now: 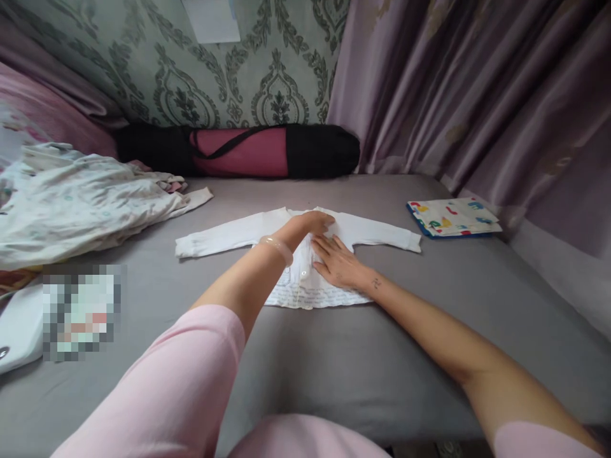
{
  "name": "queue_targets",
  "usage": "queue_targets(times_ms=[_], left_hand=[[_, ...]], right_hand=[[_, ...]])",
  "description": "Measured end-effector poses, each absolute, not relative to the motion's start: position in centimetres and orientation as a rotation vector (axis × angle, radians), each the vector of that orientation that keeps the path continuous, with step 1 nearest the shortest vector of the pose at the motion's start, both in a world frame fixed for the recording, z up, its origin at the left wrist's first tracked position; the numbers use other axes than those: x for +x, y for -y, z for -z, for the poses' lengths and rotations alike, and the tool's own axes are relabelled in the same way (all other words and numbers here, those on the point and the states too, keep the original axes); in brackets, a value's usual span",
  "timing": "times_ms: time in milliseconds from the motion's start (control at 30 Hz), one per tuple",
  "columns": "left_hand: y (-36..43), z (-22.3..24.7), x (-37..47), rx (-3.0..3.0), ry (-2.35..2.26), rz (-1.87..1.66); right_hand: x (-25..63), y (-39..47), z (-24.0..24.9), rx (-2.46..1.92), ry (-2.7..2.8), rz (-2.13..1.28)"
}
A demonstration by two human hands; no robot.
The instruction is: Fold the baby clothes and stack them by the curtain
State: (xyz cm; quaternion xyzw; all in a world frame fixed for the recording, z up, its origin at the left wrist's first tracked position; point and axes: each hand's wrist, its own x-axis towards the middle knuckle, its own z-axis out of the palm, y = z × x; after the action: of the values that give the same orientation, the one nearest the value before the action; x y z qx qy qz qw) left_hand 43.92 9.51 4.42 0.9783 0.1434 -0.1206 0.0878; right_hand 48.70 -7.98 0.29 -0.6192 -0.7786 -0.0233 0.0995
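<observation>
A small white long-sleeved shirt (305,296) lies flat on the grey sheet, its sleeves spread to both sides and its hem towards me. Buttons run down its front, and grey lettering lines the hem. My left hand (319,222) is at the upper middle of the shirt, near the collar; its fingertips are partly hidden and blurred. Just below it, my right hand (340,264) rests on the right half of the chest with fingers spread, pressing on the cloth and holding nothing.
Crumpled pale clothes (86,197) lie at the left, above a white item (23,324) and a blurred-out patch. A black and maroon bag (238,152) lies along the wall. A folded patterned cloth (453,216) sits at the right, near the curtains (405,83).
</observation>
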Motion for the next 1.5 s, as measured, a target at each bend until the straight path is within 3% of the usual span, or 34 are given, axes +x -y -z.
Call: queue_targets(times_ms=[533, 1033, 1167, 1300, 1500], left_hand=[[-8.1, -5.6, 43.7, 2.79, -0.46, 0.512], [-3.7, -4.7, 45.0, 2.878, -0.758, 0.303], [-3.6, -4.3, 44.9, 2.899, -0.77, 0.183], [-3.6, -4.3, 44.9, 2.988, -0.269, -0.033], [-3.7, -3.9, 46.0, 2.947, 0.025, 0.04]], right_hand=[[43.4, 14.0, -1.6, -1.785, 2.399, -0.246], [40.2, 21.1, -5.6, -1.431, 2.254, -0.784], [44.3, 20.4, -6.3, -1.97, 1.65, -0.548], [48.3, 19.6, -5.4, -2.517, 1.305, -0.4], [48.6, 18.9, -4.7, -2.604, 1.307, -0.536]])
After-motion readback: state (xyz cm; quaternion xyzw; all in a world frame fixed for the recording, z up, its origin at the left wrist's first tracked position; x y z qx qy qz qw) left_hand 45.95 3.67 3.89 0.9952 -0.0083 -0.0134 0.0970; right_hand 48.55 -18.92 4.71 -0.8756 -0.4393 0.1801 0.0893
